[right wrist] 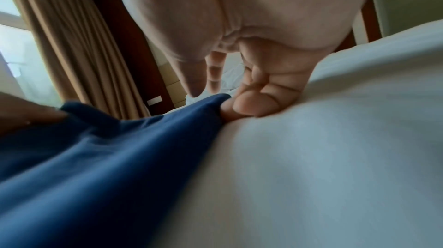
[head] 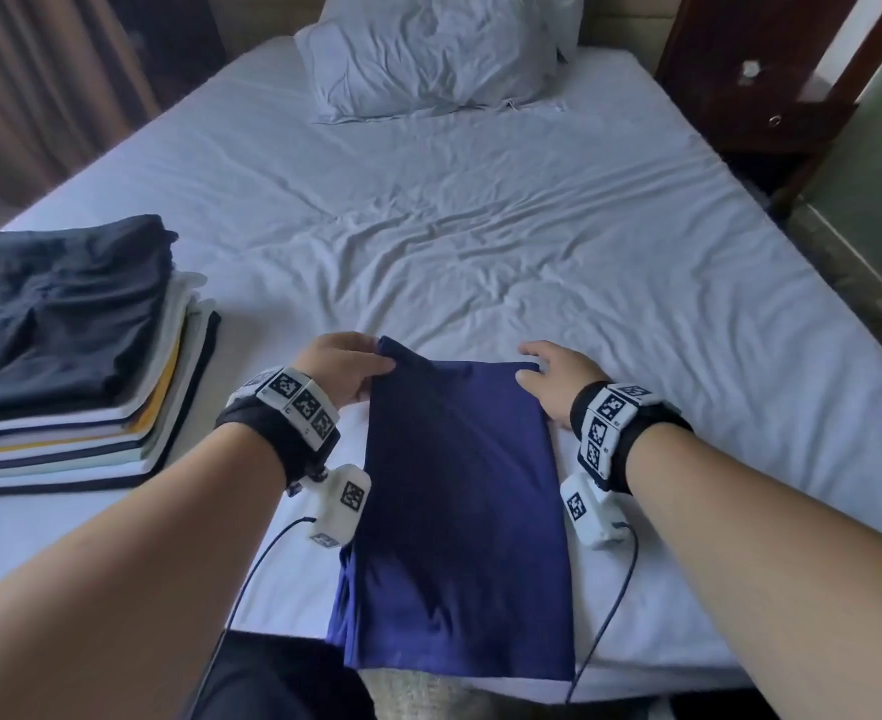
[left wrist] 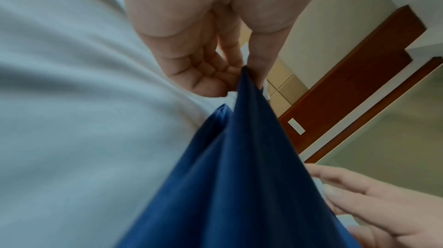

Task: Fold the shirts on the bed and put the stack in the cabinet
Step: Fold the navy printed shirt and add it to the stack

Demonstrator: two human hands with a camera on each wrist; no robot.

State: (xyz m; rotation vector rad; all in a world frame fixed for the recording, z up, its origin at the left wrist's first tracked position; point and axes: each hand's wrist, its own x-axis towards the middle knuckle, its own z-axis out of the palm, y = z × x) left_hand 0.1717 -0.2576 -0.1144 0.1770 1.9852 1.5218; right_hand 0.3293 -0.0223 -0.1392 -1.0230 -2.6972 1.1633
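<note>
At the near edge of the white-sheeted bed (head: 480, 210), a dark blue cotton shirt (head: 459, 511), folded into a long narrow panel, lies flat with its lower end reaching over the mattress edge toward the person. The left hand (head: 340, 368) has its grip closed on the far left corner of the shirt: the left wrist view shows the thumb and fingers (left wrist: 223, 73) pinching a peak of blue cloth (left wrist: 239, 157) and lifting it slightly off the sheet (left wrist: 72, 119). The right hand (head: 558, 379) is at the far right corner; in the right wrist view its lower fingers (right wrist: 251, 108) are curled and tucked under the edge of the blue fabric (right wrist: 120, 138), pressing into the sheet (right wrist: 335, 157), with the thumb held just above the cloth, so this grip is taking hold of that corner. Both wrists carry black bands with white marker blocks and small cabled cameras. To the left, well apart from the blue shirt, a neat stack of folded shirts (head: 75, 366) in white, yellow, pale green and navy sits on the bed, topped by a dark navy one. A rumpled white pillow (head: 428, 54) lies at the head of the bed, with a dark wooden nightstand (head: 761, 85) to its right and beige curtains (head: 39, 85) to the left.
</note>
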